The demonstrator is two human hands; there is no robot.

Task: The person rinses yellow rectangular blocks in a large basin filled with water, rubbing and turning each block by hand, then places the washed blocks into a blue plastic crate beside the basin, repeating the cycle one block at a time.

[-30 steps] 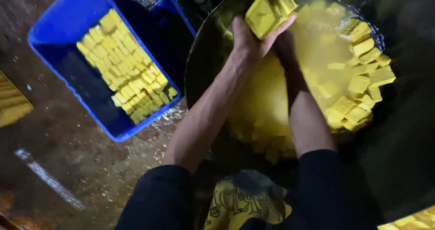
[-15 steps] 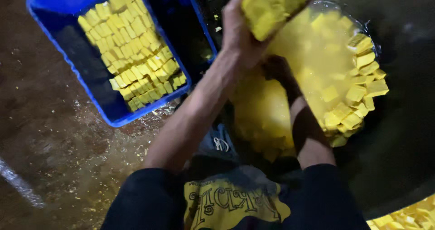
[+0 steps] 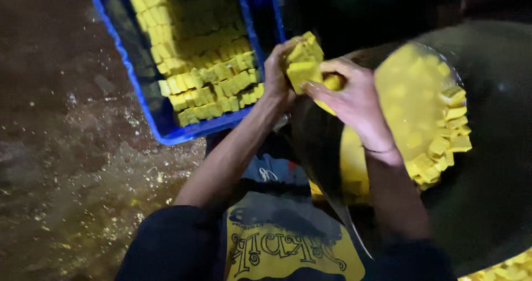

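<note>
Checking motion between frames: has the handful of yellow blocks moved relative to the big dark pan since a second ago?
Yes. The yellow blocks, held by both hands, moved off the pan's yellow liquid to its rim, toward the blue crate.

Dark sleeves [image 3: 166, 242]; yellow printed apron [image 3: 288, 253]

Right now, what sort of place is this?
Probably a small food-making workshop: a big dark round pan holding yellow liquid and cubes, a blue plastic crate packed with yellow blocks, and a wet, spattered floor.

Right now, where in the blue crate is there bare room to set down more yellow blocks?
In the blue crate, a bare strip of floor runs along the left wall, beside the packed rows of yellow blocks. The rest is crowded. The hands hold a stack of blocks at its right corner.
</note>
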